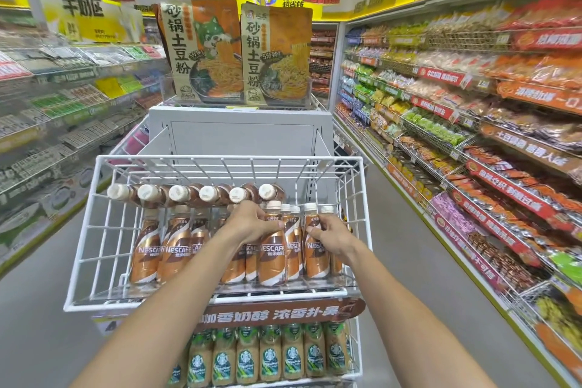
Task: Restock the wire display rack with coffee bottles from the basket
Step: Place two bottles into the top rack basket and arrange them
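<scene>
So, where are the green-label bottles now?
In the head view the green-label bottles stand low at centre, on the lower shelf of the wire rack, under the brown banner and below the Nescafe bottles.

Wire rack (226, 158) with upright coffee bottles (176, 249)

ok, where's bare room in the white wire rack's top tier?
Back right corner: bare between the last lying brown coffee bottle, the white wire rack's right wall and the upright brown bottles in front. Front row is crowded, left hand and right hand each gripping a bottle there.
</scene>
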`<state>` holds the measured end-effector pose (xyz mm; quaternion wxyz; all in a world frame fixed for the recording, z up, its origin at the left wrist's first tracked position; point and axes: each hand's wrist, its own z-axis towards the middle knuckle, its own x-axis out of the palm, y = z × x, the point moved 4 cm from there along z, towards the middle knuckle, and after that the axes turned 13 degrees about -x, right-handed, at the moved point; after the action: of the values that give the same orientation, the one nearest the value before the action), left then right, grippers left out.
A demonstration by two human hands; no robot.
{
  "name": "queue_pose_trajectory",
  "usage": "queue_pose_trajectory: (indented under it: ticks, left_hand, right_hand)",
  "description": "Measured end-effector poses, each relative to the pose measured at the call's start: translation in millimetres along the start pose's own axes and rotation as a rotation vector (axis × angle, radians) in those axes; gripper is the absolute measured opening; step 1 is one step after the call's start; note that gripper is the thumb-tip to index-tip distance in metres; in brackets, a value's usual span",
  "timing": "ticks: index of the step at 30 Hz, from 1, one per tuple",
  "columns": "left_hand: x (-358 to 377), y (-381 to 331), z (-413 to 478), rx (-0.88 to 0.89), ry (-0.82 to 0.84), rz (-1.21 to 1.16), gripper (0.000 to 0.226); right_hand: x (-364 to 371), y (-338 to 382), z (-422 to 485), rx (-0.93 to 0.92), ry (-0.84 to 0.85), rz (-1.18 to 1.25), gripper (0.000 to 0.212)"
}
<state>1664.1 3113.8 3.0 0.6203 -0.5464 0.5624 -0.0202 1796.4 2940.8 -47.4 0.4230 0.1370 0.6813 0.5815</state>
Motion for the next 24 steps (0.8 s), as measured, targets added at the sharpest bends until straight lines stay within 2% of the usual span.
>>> queue_pose_trajectory:
  ticks: [5,18,24]
  left_hand:
    - [-2,2,1,-0.014,0.025,-0.015,0.061]
    - [-3,2,-5,0.010,0.014,-0.026,0.065]
    - [-7,6,-21,0.028,-0.089,-0.127,0.046]
  right_hand:
    - [-1,-1,-3,-0.007,-0.079,0.043,0.061]
    - [2,-9,-1,0.015,-0.145,0.040,0.069]
    - [-1,0,-8,-0.050,-0.175,-0.069,0.070]
